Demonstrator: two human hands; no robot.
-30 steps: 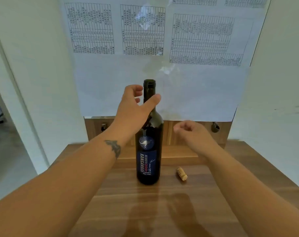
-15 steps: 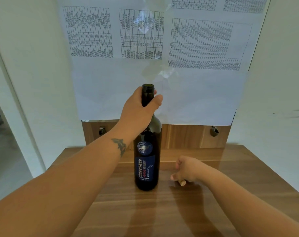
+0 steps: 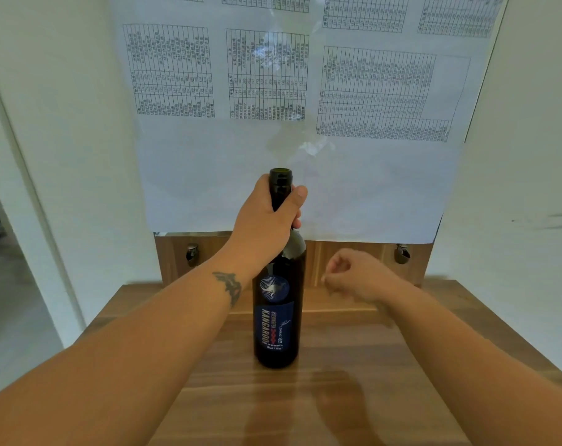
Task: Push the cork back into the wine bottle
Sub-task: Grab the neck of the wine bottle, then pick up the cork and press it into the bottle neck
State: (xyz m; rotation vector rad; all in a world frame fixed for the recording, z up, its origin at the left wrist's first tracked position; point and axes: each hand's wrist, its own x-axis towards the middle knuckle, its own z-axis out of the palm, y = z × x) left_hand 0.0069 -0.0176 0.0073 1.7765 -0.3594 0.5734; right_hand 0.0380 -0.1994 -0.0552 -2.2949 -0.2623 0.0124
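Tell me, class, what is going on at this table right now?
A person is about to recork a wine bottle standing upright on a wooden table. The left hand grips its neck just below the open mouth. The right hand is raised beside the bottle, fingers curled shut; the cork is not visible, so it is presumably inside that hand. Nothing is in the mouth yet.

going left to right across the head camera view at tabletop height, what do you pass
Left metal fitting → left hand → wine bottle → right hand → right metal fitting.
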